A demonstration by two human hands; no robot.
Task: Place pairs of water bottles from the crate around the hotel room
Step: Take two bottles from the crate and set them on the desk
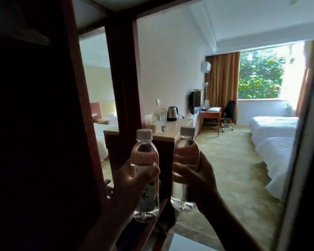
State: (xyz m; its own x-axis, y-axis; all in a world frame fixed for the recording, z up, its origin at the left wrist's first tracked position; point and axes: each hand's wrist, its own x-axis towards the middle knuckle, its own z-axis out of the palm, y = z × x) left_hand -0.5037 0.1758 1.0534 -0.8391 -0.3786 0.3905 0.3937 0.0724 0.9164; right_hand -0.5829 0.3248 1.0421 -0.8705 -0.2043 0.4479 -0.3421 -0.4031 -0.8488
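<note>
I hold two clear water bottles with white caps upright in front of me. My left hand (132, 180) grips the left bottle (145, 153), which carries a green-printed label. My right hand (194, 171) grips the right bottle (186, 142) around its middle. Both bottles are raised at the room's entrance, side by side and a little apart. On the beige counter (170, 129) ahead stands a row of several more water bottles (161, 116) against the wall. The crate is not in view.
A dark wooden wardrobe frame (120, 69) and mirror fill the left. A steel kettle (172, 113) stands on the counter. Farther on are a wall TV (195, 102), a desk (209, 114) with a black office chair (227, 113). Two white beds (274, 134) line the right; carpet floor lies between.
</note>
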